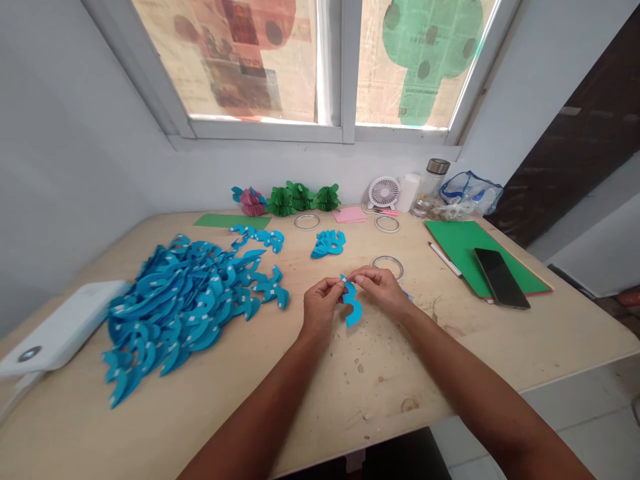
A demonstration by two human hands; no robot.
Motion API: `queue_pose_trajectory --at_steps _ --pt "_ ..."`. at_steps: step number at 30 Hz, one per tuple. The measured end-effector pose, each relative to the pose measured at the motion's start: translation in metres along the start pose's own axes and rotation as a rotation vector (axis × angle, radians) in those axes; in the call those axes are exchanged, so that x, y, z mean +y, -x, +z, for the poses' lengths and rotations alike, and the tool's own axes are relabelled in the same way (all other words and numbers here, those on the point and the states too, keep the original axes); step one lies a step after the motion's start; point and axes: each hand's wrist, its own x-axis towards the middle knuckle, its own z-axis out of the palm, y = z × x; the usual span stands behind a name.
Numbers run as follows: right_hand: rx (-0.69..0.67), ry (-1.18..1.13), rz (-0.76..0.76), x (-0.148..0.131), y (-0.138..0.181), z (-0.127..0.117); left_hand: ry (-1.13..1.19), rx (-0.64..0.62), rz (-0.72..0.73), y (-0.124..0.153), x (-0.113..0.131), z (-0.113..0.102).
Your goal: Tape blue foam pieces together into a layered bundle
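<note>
Both my hands meet over the middle of the wooden table [380, 373] and pinch one blue curved paper cutout [353, 308]. My left hand [320, 303] grips its left edge with closed fingers. My right hand [383, 290] holds its top edge in a pinch. A big heap of the same blue cutouts [185, 300] with small white tabs lies to my left. A smaller stack of blue cutouts [329, 243] sits just beyond my hands.
Three metal rings [387, 265] [307, 221] [387, 223] lie on the table. A green sheet [460, 243] with a black phone [501, 277] is at right, a white device [60, 327] at left. Green paper balls [300, 198], a small fan [384, 192] and a jar [431, 183] line the wall.
</note>
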Motion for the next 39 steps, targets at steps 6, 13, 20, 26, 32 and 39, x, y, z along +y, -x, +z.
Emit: queue_pose_trajectory --at_steps 6,13,20,26,32,39 --pt "0.051 0.026 0.047 0.003 -0.001 -0.001 -0.001 0.004 -0.003 0.001 0.001 0.001" --pt "0.055 -0.029 0.104 0.002 -0.001 0.000 -0.003 -0.060 -0.025 0.006 0.007 0.003" --pt "0.065 0.002 0.119 0.010 -0.001 0.003 -0.091 -0.143 -0.011 0.012 0.011 0.006" --pt "0.109 0.000 0.095 0.015 -0.003 0.001 -0.145 -0.210 -0.018 0.017 0.018 0.008" --pt "0.194 -0.037 0.058 0.008 -0.006 -0.007 -0.183 -0.179 -0.019 0.017 0.016 0.009" --pt "0.519 0.221 0.140 0.010 -0.008 -0.042 -0.072 -0.101 -0.021 0.014 0.015 0.007"
